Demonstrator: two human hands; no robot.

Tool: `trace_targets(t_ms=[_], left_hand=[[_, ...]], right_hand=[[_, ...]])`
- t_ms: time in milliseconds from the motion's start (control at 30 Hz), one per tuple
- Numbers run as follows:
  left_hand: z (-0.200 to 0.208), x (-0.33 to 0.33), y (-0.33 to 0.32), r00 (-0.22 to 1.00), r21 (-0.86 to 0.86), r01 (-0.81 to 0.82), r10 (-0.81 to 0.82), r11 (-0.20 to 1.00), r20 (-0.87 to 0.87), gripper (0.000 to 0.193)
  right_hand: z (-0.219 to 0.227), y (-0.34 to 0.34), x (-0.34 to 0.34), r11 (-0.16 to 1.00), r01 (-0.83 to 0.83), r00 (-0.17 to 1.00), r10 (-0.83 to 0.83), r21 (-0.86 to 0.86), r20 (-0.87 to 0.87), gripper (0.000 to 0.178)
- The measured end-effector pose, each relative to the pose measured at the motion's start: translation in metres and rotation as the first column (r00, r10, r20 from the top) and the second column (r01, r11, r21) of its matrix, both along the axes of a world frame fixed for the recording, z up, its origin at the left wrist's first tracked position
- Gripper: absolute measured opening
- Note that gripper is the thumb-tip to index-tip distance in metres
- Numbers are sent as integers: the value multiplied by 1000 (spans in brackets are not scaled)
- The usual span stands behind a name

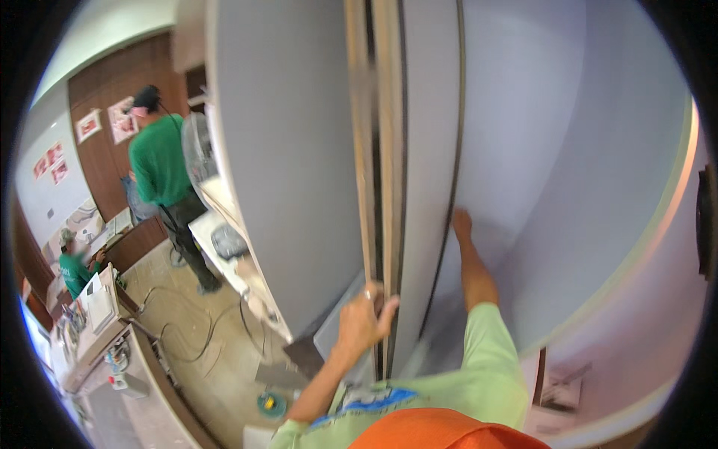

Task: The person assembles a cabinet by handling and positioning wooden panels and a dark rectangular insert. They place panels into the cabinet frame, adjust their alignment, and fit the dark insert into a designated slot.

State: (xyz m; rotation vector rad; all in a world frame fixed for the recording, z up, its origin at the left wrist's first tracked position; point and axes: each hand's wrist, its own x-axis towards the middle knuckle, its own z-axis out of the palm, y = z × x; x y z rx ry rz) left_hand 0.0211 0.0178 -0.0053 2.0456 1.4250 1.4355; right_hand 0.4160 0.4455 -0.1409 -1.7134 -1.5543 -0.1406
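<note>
Tall grey panels stand upright in front of me, with two bare wooden edges (pixel 387 150) and a dark gap running between them. My left hand (pixel 362 322), a ring on one finger, is closed around the lower part of these edges, thumb toward the right. To the right of the wood is a narrow grey panel (pixel 430 135) bordered by a thin dark strip. My right hand (pixel 463 224) reaches farther up and touches the area by that strip, against a wide pale grey surface (pixel 516 127). Its fingers are small and partly hidden, so their grip is unclear.
At the left a person in a green shirt (pixel 161 161) stands near a fan (pixel 197 150); another person (pixel 75 269) is lower down. A cable (pixel 202 344) crosses the floor. A cluttered worktop (pixel 97 314) lies at left, a green round object (pixel 271 404) near my left arm.
</note>
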Motion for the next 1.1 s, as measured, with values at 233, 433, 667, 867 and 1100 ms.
trace_targets(t_ms=[233, 433, 667, 867, 1100], left_hand=[[-10, 9, 16, 991, 104, 54, -66, 993, 115, 36], [-18, 11, 19, 942, 118, 198, -222, 973, 252, 42], [-36, 6, 29, 955, 166, 165, -200, 972, 220, 39], [-34, 14, 20, 944, 227, 184, -236, 956, 229, 32], [-43, 29, 14, 982, 249, 1, -48, 968, 184, 39]], right_hand=[[-115, -161, -67, 960, 254, 766, -124, 120, -631, 34], [-254, -474, -165, 952, 69, 823, -223, -299, -522, 43], [-341, -759, -153, 557, 104, 592, -700, -824, -399, 37], [-343, -807, -88, 505, 446, 490, -829, -739, -271, 35], [-278, -764, 88, 653, 662, 597, -757, -368, -267, 35]])
